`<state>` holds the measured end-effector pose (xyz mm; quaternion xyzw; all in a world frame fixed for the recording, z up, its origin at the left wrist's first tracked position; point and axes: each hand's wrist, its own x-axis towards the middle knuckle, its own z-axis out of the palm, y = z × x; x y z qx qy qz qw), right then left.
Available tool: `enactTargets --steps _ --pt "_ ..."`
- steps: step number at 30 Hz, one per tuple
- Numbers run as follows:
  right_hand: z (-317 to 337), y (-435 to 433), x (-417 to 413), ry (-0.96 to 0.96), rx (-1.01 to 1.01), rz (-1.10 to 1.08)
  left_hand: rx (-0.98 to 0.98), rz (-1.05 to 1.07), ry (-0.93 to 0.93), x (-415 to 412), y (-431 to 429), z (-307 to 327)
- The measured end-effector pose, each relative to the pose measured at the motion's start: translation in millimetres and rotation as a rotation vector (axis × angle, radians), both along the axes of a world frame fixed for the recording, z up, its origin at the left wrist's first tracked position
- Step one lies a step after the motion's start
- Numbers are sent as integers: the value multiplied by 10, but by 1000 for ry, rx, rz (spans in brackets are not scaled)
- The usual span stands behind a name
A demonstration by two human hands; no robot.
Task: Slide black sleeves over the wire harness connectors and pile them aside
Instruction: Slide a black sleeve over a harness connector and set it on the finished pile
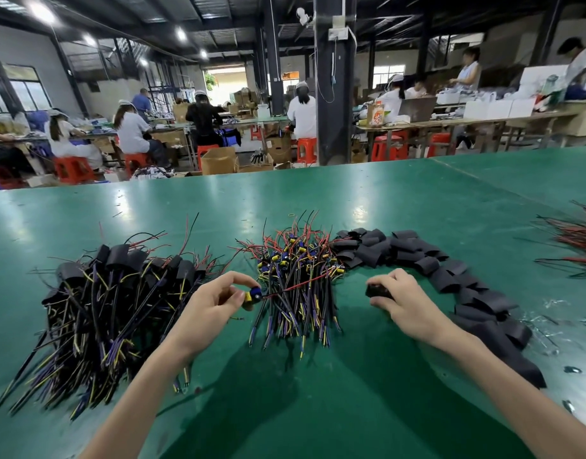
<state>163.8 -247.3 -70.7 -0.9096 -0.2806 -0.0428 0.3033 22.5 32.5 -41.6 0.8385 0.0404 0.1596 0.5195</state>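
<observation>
The left fingers [233, 286] are pinching a yellow-and-blue connector [252, 294], thumb and forefinger clamped on its near end. Its red wire [298, 283] is running across the pile of unsleeved harnesses [298, 260] in the middle of the table [318, 409]. The right fingers [387, 279] are curling round one black sleeve [378, 290]. It is showing only as a dark lump beneath them, so I cannot tell whether its mouth is standing open.

That is probably the first risk. If the fingers are squeezing the sleeve flat, the connector is likely to catch on the rim and buckle it rather than slide in. The wire is the second: lying among its neighbours, it may snag and drag other harnesses out of the pile as the connector is lifted. The pinch may also be covering part of the body that the sleeve must pass over.

The left hand [215, 299] is turning its palm inward, wrist slightly bent. The right hand [407, 303] is sitting knuckles-up, low over the table. The two are well apart, with the harness pile between them. Both bare forearms are reaching in from the near edge. The finished sleeved pile [119, 286] is lying just beside the left hand, and the loose sleeve supply [417, 256] is curving behind and beside the right.
</observation>
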Motion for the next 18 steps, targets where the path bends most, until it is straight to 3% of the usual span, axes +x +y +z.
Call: enactTargets --steps 2,6,18 --pt "98 42 -101 2 151 58 -49 -12 -26 -12 -15 19" --pt "166 114 -230 -41 258 125 -127 -15 -71 -28 -31 44" --pt "164 159 -340 31 282 239 -265 17 -188 -29 -48 85"
